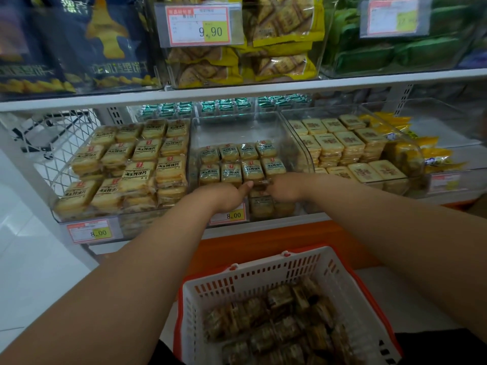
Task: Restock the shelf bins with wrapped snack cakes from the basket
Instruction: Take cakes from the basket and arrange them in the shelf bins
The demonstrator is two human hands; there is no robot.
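White metal shelf [237, 94] carries clear plastic bins [297, 143] above an orange base. White slotted plastic basket [263, 272] below holds wrapped snack cakes [279, 322]. Both hands reach into the middle bin: left hand [226, 197], right hand [286, 188]; neither grip can be told.

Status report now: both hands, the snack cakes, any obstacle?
Left hand and right hand both in middle bin, on front-row snack cakes; grip unclear. Basket holds more. No obstacle seen.
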